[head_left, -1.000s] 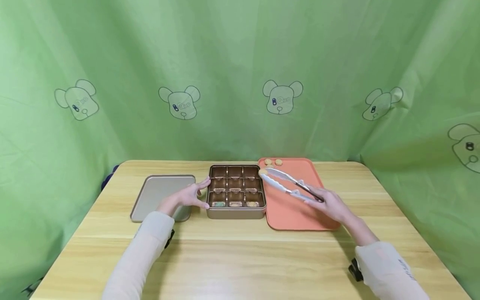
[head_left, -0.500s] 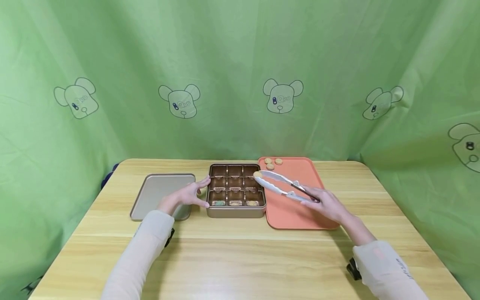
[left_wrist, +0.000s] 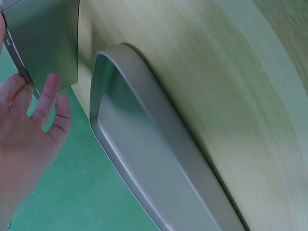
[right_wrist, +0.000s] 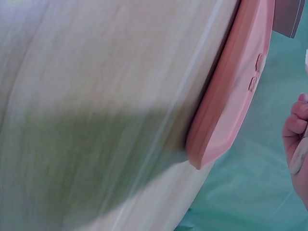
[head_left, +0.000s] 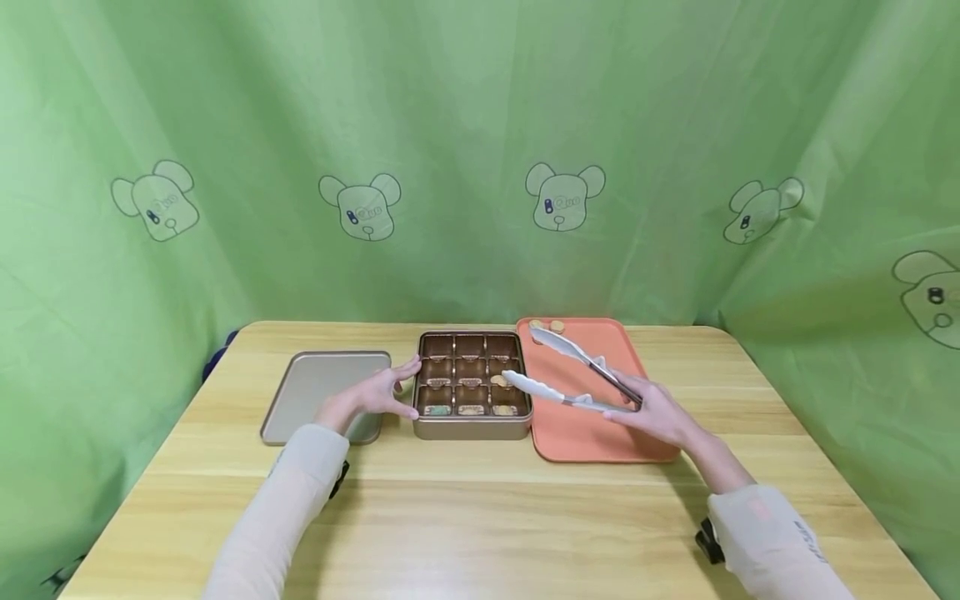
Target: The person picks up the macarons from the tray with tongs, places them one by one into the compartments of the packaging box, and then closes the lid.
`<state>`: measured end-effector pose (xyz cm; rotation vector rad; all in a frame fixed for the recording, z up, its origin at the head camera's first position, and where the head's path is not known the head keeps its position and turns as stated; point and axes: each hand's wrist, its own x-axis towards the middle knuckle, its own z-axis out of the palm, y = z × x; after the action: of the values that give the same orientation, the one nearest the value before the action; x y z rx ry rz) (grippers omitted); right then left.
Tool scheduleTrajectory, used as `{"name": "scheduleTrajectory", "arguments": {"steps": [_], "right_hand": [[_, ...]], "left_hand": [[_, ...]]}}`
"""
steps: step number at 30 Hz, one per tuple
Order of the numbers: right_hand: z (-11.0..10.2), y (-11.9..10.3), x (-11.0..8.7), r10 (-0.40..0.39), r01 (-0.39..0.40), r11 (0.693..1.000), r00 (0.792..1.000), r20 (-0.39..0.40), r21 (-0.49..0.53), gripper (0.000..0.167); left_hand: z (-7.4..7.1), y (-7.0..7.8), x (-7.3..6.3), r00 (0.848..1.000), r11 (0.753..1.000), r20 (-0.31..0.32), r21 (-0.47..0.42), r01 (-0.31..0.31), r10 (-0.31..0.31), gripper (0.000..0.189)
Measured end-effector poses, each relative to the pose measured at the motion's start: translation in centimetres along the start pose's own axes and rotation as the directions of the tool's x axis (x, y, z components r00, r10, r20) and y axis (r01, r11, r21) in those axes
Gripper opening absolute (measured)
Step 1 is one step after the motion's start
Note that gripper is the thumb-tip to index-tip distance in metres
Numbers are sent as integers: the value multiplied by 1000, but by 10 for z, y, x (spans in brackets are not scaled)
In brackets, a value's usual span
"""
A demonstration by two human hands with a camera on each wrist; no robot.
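Observation:
My right hand [head_left: 654, 410] grips a pair of metal tongs [head_left: 543, 387] with dark handles. The arms of the tongs are spread; one tip is over the right column of a brown divided tin [head_left: 471, 428], the other over the coral tray. Beside the nearer tip, a round cookie [head_left: 498, 380] lies in the right compartment of the middle row. The front row holds a green piece [head_left: 437, 410] at left and tan ones in the middle and at right. With fingers and thumb spread, my left hand [head_left: 378, 390] touches the tin's left side, also seen in the left wrist view.
Right of the tin lies the coral tray [head_left: 600, 433], with several cookies [head_left: 557, 326] at its far left corner, partly behind the tongs. A flat metal lid [head_left: 318, 387] lies on the wooden table [head_left: 480, 517] at left. A green curtain [head_left: 465, 275] hangs behind.
The tongs moved left over the tin with a cookie, then spread apart. The cookie was let go into the middle row's right compartment. The left hand stayed at the tin.

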<state>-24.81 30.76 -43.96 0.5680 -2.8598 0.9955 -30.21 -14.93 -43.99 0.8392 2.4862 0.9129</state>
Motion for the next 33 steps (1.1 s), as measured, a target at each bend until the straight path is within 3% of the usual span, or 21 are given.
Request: {"name": "scheduleTrajectory", "arguments": {"steps": [11,17,24,33], "right_hand": [[7,13,-3,16,-16,1000,1000,18,1,73],[6,18,-4,33,-33,999,999,-16,9,72],[1,20,-1,80,-83,995,995,-61,-60,69],[3,16,4,143,-151,976,988,-62,-157,67]], "left_hand": [[2,-4,-1,1000,1000,-4,9,-11,11,93],[1,-5,0,1000,1000,-8,0,-19,19,93],[0,-5,3,1000,1000,-5,9,-26,26,93],[0,-4,2,1000,1000,-8,22,-22,22,93]]}}
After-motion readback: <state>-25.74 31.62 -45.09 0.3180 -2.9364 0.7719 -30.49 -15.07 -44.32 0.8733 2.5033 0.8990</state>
